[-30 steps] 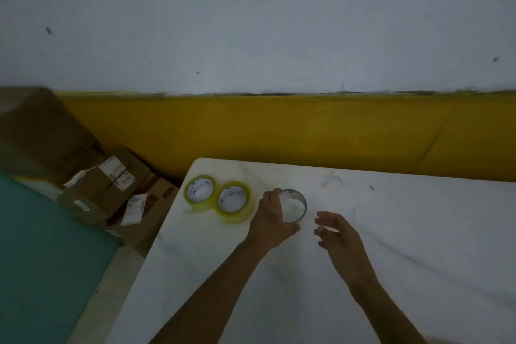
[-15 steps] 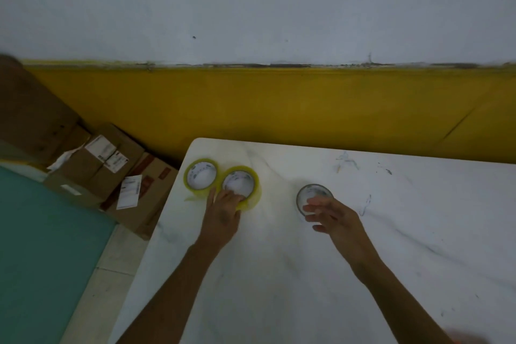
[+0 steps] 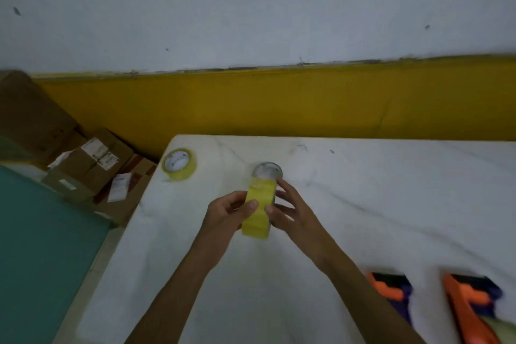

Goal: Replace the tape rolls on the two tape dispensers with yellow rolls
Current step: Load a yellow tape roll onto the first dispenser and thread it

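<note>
A yellow tape roll point(image 3: 258, 211) is held on edge above the white table point(image 3: 377, 204). My left hand point(image 3: 227, 216) grips its left side, thumb on the outer face. My right hand point(image 3: 293, 211) touches its right side with fingers spread. A second yellow roll point(image 3: 179, 164) lies flat near the table's far left corner. A clear, nearly spent roll point(image 3: 267, 171) lies flat just beyond the held roll. Two orange and dark tape dispensers point(image 3: 389, 292) point(image 3: 469, 304) sit at the lower right, cut off by the frame edge.
Cardboard boxes point(image 3: 92, 167) with white labels are stacked on the floor left of the table, by a teal surface point(image 3: 42, 246). A yellow and white wall point(image 3: 279, 103) runs behind the table.
My left hand has lifted one yellow roll from beside the other and brought it toward me. My right hand left the clear roll and came onto the yellow roll. The dispensers have come into view.
</note>
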Action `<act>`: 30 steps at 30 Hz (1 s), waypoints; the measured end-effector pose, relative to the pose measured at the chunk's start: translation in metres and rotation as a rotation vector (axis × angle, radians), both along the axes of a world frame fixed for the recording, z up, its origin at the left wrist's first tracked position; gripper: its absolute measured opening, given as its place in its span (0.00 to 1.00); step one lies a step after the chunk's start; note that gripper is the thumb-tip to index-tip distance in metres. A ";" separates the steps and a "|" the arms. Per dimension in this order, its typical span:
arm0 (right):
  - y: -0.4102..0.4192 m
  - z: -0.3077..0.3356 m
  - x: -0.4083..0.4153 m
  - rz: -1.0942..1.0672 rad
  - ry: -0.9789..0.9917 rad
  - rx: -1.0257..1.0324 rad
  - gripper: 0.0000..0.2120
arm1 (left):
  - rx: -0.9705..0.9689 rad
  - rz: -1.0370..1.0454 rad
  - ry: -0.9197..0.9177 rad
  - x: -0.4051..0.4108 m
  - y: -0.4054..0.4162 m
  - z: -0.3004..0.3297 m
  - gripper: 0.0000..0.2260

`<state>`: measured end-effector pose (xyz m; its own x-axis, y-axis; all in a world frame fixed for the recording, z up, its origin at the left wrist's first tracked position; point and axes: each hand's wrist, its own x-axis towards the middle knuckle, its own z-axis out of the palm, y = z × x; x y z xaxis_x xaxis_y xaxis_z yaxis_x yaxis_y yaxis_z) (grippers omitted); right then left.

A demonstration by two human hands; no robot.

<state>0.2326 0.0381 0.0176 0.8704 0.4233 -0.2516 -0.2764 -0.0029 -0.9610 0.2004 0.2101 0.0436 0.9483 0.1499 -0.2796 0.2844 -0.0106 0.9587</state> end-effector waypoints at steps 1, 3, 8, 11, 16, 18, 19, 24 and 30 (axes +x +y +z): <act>-0.022 0.002 -0.012 -0.040 0.023 0.031 0.33 | -0.010 -0.017 -0.004 -0.010 -0.024 0.002 0.06; -0.070 0.008 -0.037 -0.110 0.093 0.077 0.28 | -0.019 -0.065 0.006 -0.030 -0.072 0.003 0.07; -0.183 0.009 -0.091 -0.183 0.185 0.001 0.27 | -0.179 -0.264 0.056 -0.070 -0.182 -0.011 0.11; -0.228 0.005 -0.114 -0.215 0.138 -0.056 0.18 | -0.020 -0.304 0.078 -0.085 -0.214 -0.024 0.11; -0.263 -0.004 -0.130 -0.325 0.154 -0.133 0.14 | 0.243 -0.176 0.538 -0.112 -0.224 -0.066 0.15; -0.268 -0.006 -0.133 -0.345 0.126 -0.172 0.12 | 0.267 -0.289 0.589 -0.129 -0.232 -0.084 0.12; -0.270 -0.004 -0.133 -0.359 0.109 -0.188 0.11 | 0.251 -0.333 0.541 -0.136 -0.236 -0.088 0.10; -0.281 -0.009 -0.134 -0.324 0.077 -0.396 0.12 | 0.096 -0.222 0.382 -0.142 -0.247 -0.078 0.06; -0.271 -0.020 -0.144 -0.246 0.306 -0.278 0.13 | -0.094 -0.227 0.315 -0.129 -0.251 -0.065 0.08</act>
